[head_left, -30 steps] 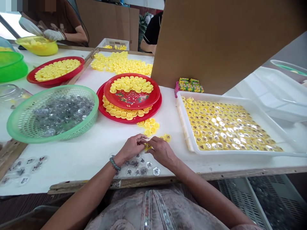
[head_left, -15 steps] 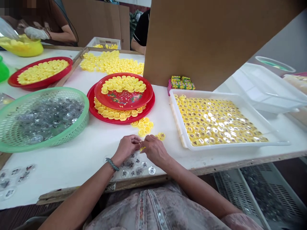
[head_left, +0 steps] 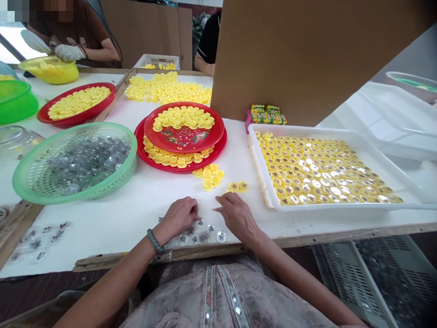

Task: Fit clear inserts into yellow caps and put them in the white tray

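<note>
Plastic discs [head_left: 204, 236], clear and printed, laid by left hand [head_left: 178, 215]; its grasp can't be told, right hand [head_left: 238, 216] unclenched.
Probably light, slick; best pinched at rims.

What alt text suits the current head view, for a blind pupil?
A person's left hand is over clear printed discs on a white table; the right hand, open, is near yellow pieces. Beyond, left to right: green basket, stacked red plates, white tray.

Clear discs [head_left: 204, 236], dark-printed, lie in a loose cluster by the desk's [head_left: 112, 228] near edge. Yellow discs [head_left: 215, 181], round and rimmed, lie grouped farther from that edge.
</note>
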`<state>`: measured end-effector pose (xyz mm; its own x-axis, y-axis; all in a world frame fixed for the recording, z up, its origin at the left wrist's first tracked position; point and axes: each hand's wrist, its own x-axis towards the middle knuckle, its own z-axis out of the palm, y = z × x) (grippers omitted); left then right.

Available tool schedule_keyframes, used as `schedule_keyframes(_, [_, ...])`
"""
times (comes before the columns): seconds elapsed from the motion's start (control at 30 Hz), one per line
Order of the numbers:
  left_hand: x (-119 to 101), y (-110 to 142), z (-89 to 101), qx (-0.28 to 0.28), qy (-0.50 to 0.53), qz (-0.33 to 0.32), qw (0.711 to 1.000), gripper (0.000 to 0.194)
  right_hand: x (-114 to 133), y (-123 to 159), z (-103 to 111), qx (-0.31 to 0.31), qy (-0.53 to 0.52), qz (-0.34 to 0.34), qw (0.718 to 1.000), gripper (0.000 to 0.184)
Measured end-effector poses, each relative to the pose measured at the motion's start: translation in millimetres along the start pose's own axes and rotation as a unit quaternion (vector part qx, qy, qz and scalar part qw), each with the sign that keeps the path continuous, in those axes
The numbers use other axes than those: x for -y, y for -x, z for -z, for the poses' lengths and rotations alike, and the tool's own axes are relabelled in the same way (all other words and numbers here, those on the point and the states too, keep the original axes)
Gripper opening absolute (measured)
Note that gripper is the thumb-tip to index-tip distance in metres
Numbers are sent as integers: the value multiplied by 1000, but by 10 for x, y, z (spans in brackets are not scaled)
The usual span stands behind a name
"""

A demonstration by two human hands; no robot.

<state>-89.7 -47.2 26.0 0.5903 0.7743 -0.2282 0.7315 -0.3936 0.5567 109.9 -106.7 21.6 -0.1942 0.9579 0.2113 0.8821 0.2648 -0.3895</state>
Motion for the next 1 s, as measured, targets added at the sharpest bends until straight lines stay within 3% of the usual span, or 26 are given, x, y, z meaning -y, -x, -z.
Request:
schedule_keyframes(0.1, [-6, -29, -24, -19, 56, 26, 998, 6, 98, 19, -82, 33, -81, 20, 996, 17])
schedule_keyframes(0.2, [-12, -69, -12, -52, 182, 61, 980, 6, 132, 11, -99, 45, -151, 22, 987, 23])
schedule_keyframes(0.33, [-67, -130, -43, -53, 413, 124, 900, 14, 179, -38, -97, -4, -223, 45, 974, 28])
schedule_keyframes(0.4, [-123, -157, -84, -54, 485, 148, 860, 13, 208, -69, -124, -37, -230, 67, 970, 21])
schedule_keyframes(0.47, [-184, -172, -115, -61, 514, 163, 840, 12, 225, -95, -157, -71, -233, 77, 967, 12])
schedule_keyframes(0.57, [-253, -154, -109, -61, 516, 158, 839, 17, 213, -117, -177, -99, -272, 39, 956, 11])
schedule_keyframes(0.67, [-277, -99, -60, -77, 506, 122, 850, 28, 176, -121, -151, -105, -332, -62, 935, 10])
schedule_keyframes(0.8, [-278, -51, -44, -84, 516, 83, 849, 28, 150, -116, -128, -86, -449, -187, 870, 13])
schedule_keyframes(0.9, [-283, -52, -83, -85, 525, 81, 843, 28, 148, -119, -147, -76, -530, -214, 817, 16])
schedule_keyframes(1.0, [-301, -54, -113, -95, 516, 97, 846, 26, 133, -131, -158, -92, -560, -220, 794, 17])
